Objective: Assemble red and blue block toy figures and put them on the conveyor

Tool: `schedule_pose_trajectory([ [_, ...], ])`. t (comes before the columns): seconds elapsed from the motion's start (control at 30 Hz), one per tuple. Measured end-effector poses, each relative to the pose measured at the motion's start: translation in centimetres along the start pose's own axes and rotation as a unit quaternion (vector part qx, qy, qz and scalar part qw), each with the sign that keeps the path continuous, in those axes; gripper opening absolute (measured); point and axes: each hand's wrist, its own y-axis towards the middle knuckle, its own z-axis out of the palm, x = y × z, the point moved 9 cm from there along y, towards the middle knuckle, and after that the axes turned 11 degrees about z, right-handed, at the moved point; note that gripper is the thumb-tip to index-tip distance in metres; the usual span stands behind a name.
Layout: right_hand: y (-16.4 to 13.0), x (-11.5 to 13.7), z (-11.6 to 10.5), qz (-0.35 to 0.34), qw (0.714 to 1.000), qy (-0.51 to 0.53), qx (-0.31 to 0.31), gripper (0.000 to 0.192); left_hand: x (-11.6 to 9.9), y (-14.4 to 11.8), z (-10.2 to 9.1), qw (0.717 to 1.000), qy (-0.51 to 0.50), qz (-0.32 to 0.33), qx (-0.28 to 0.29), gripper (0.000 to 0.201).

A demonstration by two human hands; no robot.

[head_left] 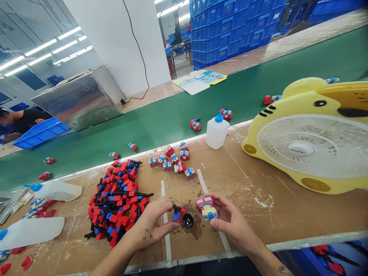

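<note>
My left hand (pixel 156 222) pinches a small red, blue and black plastic toy part (pixel 176 216) between thumb and fingers. In my right hand (pixel 225 216) is a small red and white toy vehicle body (pixel 207 208) with blue and yellow bits, gripped between thumb and fingers. The two pieces are apart. Between them on the bench sits a small round black cup (pixel 188 220) holding shiny liquid, with wet stains around it. Left of my left hand lies a big pile of red, blue and black parts (pixel 117 199). Several toy vehicle bodies (pixel 174 159) cluster beyond my hands.
A green conveyor belt (pixel 163 119) with scattered toy pieces runs behind the bench. A white squeeze bottle (pixel 217 132) stands upright; a yellow fan (pixel 304 142) is at right. Two bottles (pixel 34 232) lie at left. Blue crates (pixel 221 32) are stacked behind; a person (pixel 25 124) is far left.
</note>
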Motion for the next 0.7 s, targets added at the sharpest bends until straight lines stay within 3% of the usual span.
schedule_pose_trajectory([
  [0.1,0.5,-0.4,1.1,-0.007,0.998,-0.055,0.004,0.061,2.6,-1.6,-0.9,0.981,-0.100,-0.095,-0.134,0.037],
  [0.27,1.1,0.4,2.3,-0.038,0.977,-0.209,-0.020,0.061,4.0,-2.0,0.2,0.959,-0.197,-0.122,-0.166,0.044],
  [0.37,1.2,2.4,4.0,-0.106,0.921,-0.374,-0.032,0.056,3.9,-1.4,0.3,0.944,-0.230,-0.125,-0.200,0.042],
  [0.47,1.2,5.2,6.7,-0.237,0.851,-0.465,-0.058,0.050,3.5,0.0,0.4,0.911,-0.269,-0.120,-0.289,0.035],
  [0.6,1.8,8.5,10.3,-0.418,0.763,-0.480,-0.114,0.051,3.0,3.2,-0.9,0.863,-0.251,-0.085,-0.431,0.069],
  [0.63,2.3,9.3,10.6,-0.440,0.750,-0.475,-0.136,0.052,3.2,4.4,-1.7,0.863,-0.226,-0.079,-0.446,0.076],
  [0.7,4.2,10.7,10.3,-0.440,0.748,-0.463,-0.180,0.055,3.7,7.6,-3.9,0.889,-0.137,-0.076,-0.430,0.079],
])
